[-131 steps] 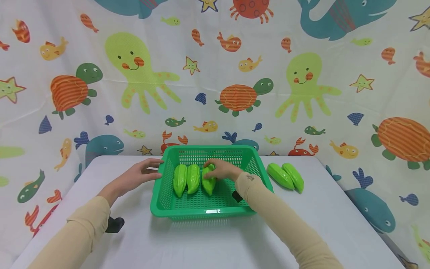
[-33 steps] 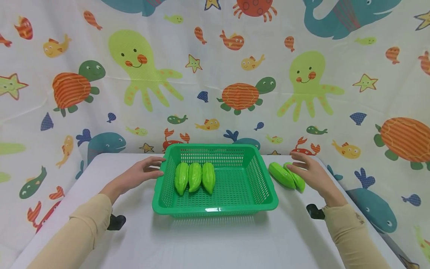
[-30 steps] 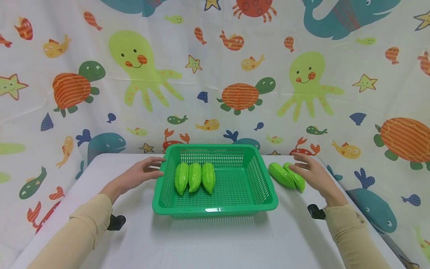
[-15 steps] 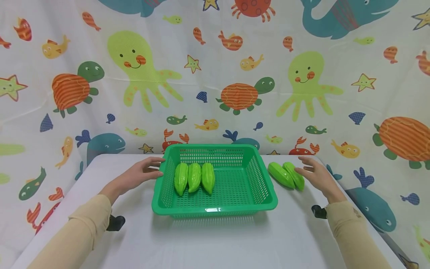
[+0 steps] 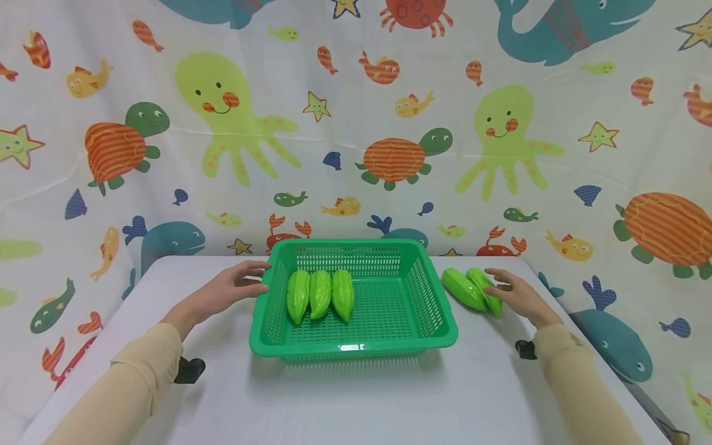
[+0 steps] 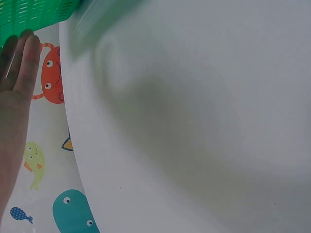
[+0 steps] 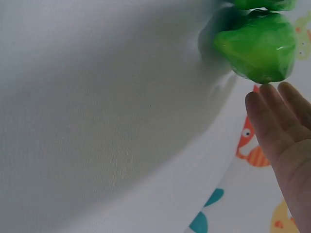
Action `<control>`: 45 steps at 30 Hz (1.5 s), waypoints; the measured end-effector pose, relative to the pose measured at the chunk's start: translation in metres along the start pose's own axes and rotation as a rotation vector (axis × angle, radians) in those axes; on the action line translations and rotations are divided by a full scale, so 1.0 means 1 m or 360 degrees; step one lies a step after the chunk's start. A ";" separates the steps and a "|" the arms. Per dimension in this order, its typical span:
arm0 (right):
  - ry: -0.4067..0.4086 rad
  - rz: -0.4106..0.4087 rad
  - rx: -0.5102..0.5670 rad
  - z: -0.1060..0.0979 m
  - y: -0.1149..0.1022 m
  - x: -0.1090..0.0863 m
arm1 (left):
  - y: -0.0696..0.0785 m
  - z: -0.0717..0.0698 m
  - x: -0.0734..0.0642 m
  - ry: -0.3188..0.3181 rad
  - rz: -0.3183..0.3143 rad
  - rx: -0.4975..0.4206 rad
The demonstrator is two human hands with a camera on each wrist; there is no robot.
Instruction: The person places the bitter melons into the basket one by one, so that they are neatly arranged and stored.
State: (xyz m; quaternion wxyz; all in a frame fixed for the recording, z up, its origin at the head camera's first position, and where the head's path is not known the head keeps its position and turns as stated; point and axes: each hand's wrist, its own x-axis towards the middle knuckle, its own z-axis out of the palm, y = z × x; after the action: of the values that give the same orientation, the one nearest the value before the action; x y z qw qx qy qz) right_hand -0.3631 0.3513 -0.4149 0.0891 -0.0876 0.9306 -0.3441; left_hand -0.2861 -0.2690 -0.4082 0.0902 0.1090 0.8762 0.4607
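A green plastic basket (image 5: 353, 350) stands mid-table in the head view. Three shiny, light-green ribbed fruits, shaped like star fruit, lie side by side in its left half; the nearest to the middle is one fruit (image 5: 342, 296). My left hand (image 5: 225, 290) has its fingertips right at the basket's left rim, fingers loosely extended. To the basket's right lie two more such fruits, a left one (image 5: 463, 289) and a right one (image 5: 481, 281). My right hand (image 5: 520, 295) is beside the right one. In the right wrist view its straight fingertips come right up to that fruit (image 7: 262, 48).
The table (image 5: 356, 402) has a white cover. Behind it hangs a white curtain (image 5: 328, 80) with printed sea animals. A dark wrist camera (image 5: 189, 371) sits below my left wrist, and another camera (image 5: 525, 350) below my right.
Earlier my right hand was on the third fruit in the basket; it left that fruit there and moved right. Lately it drew back slightly, then closed in on the right fruit. My left hand stayed put.
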 end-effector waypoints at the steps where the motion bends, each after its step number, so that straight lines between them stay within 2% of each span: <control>1: -0.0010 -0.0002 -0.0002 0.000 0.001 0.002 | 0.000 0.000 0.000 0.0000 -0.0001 0.0001; 10: -0.0072 -0.0001 -0.0027 0.002 0.009 0.014 | 0.003 0.000 0.002 0.0013 0.0005 0.0004; 27: -0.0098 -0.0045 -0.0006 0.001 0.012 0.018 | 0.004 -0.001 0.001 0.0007 -0.0005 -0.0015; 35: -0.0162 -0.0037 -0.0031 0.000 0.011 0.016 | 0.002 0.001 0.001 0.0009 -0.0017 -0.0015; 45: -0.0325 -0.0004 -0.0004 -0.006 0.012 0.012 | 0.002 0.001 0.000 0.0011 -0.0027 -0.0014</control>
State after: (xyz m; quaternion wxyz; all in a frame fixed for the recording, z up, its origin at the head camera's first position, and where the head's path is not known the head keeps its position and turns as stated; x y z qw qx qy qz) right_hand -0.3776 0.3607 -0.4195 0.1828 -0.1235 0.9170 -0.3324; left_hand -0.2855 -0.2674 -0.4073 0.0915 0.0995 0.8754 0.4641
